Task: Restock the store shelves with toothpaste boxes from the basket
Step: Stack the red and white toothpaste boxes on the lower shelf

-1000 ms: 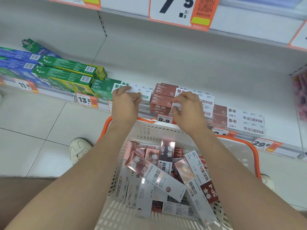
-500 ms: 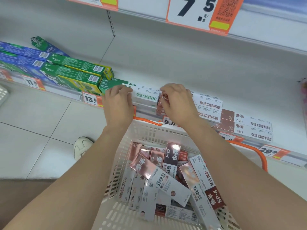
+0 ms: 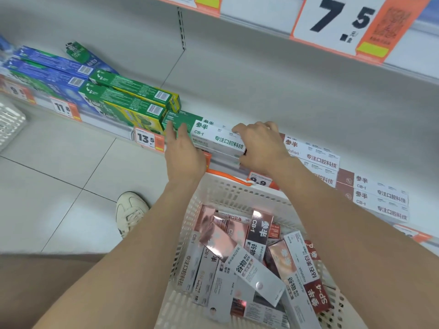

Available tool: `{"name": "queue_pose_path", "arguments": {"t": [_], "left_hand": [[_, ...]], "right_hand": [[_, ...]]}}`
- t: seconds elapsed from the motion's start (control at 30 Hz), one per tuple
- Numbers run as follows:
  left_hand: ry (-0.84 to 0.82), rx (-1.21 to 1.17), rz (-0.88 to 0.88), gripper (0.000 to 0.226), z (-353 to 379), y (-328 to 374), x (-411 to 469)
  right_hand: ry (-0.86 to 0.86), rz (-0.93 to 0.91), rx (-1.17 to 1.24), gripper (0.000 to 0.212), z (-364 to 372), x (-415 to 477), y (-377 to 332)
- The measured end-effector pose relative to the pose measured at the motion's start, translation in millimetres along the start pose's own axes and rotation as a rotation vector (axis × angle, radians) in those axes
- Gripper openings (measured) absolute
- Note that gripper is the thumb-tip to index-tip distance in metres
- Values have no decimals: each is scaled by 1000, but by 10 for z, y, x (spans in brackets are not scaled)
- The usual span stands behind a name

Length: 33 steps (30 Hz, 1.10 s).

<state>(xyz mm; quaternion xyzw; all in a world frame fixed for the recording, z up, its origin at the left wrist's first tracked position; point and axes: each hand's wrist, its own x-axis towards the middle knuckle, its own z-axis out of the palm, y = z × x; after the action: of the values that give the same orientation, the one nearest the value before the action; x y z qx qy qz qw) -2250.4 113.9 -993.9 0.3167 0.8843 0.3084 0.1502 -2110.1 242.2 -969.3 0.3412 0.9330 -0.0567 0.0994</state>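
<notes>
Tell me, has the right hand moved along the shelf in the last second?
Yes. The right hand has slid left along the shelf: it was over the brown boxes right of the 9.9 price tag, and now grips the end of the green-and-white box.

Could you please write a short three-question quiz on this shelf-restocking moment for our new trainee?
1. True or false: the white basket has no toothpaste boxes in it.
2. Which box are both hands on? A) the green-and-white CB-1 box B) a blue box C) a box in the basket
3. Fill in: the large price sign above the shelf reads ___.

Key
1. False: many boxes lie loosely piled in it.
2. A: the left hand is at its green end, the right hand at its white end.
3. 7.5
</notes>
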Motion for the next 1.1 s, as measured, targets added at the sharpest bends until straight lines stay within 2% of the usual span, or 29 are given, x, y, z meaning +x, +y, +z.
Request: {"name": "queue_pose_path", "arguments": {"t": [0.27, 0.57, 1.1], "left_hand": [[-12, 19, -3, 69, -27, 39, -29], [7, 14, 0, 64, -33, 63, -37], [21, 8, -3, 61, -34, 82, -69]], "right_hand": [[19, 7, 42, 63, 28, -41, -19], [36, 94, 191, 67, 65, -45, -56], [100, 123, 220, 67, 140, -28, -63]]}}
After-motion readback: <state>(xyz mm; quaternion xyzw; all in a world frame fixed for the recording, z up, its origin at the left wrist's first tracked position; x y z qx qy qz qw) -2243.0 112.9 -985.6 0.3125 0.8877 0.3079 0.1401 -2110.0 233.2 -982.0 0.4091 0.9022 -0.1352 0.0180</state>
